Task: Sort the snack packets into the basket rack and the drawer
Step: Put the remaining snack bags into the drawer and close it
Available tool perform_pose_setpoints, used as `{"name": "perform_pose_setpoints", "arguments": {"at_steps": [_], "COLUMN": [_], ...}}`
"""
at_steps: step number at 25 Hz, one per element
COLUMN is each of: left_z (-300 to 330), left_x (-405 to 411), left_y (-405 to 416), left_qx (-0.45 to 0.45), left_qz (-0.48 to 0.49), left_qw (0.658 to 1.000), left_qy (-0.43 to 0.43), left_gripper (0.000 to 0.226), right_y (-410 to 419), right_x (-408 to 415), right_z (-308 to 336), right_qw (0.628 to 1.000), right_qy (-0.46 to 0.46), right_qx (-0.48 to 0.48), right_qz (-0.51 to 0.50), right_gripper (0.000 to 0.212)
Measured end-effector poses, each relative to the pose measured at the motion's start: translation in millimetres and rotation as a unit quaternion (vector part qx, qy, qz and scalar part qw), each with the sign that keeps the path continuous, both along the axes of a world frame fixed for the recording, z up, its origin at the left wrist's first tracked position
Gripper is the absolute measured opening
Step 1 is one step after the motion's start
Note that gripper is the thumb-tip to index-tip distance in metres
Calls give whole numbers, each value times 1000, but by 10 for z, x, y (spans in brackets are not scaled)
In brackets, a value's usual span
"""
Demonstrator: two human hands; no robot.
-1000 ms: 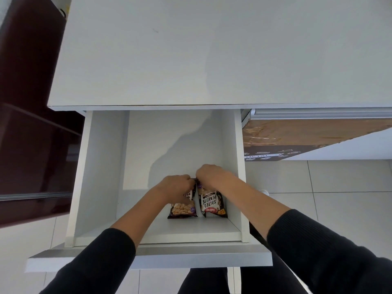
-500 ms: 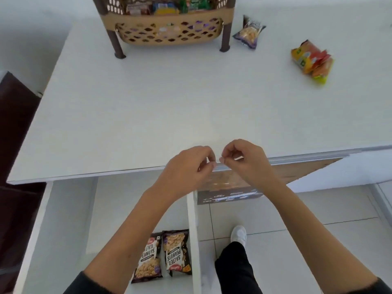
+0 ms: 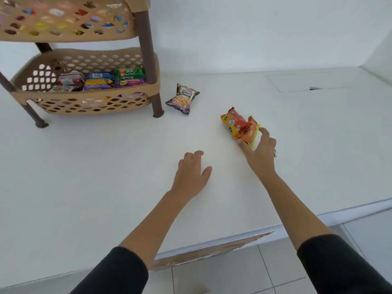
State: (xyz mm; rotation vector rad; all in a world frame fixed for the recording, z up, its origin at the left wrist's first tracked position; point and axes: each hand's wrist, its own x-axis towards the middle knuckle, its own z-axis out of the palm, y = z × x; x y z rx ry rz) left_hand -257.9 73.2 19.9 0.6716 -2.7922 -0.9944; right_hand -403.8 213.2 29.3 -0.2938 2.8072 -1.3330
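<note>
Orange-and-yellow foil snack packets (image 3: 239, 126): on white desk (image 3: 106, 166), long axis running from far-left to near-right; print too small to read. Right hand (image 3: 259, 150): fingers spread, tips at the packets' near end, not closed round them. Left hand (image 3: 192, 174): relaxed, holding nothing, over desk. Dark peanut packet (image 3: 182, 99): labelled "SALTED PEANUTS", top end pointing away, beside tan perforated plastic basket rack (image 3: 84, 102).

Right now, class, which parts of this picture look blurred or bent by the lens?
Head view: the basket rack is smeared by motion blur; the counter edge bows from wide-angle distortion; the peanut packet label reads sharply.
</note>
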Motion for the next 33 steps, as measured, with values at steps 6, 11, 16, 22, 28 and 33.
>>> {"name": "perform_pose_setpoints", "arguments": {"at_steps": [6, 11, 16, 22, 28, 33], "left_z": [265, 293, 156, 133, 198, 260], "left_x": [-1550, -2129, -2015, -970, 555, 1903], "left_y": [82, 177, 123, 34, -72, -282], "left_qx": [194, 190, 148, 267, 380, 396], "left_qz": [167, 172, 120, 112, 134, 189], "left_qw": [965, 963, 978, 956, 915, 898], "left_qy": [-59, -79, -86, -46, -23, -8], "left_gripper": [76, 99, 71, 56, 44, 62], "right_y": [-63, 47, 52, 142, 201, 52], "right_x": [-648, -601, -541, -76, 1033, 2253], "right_z": [-160, -384, -454, -426, -289, -75], "right_qw": [988, 994, 998, 997, 998, 984], "right_qy": [-12, 68, 61, 65, 19, -24], "right_qx": [119, 44, 33, 30, -12, -95], "right_qz": [98, 73, -2, -12, 52, 149], "right_gripper": [75, 58, 51, 31, 16, 25]}}
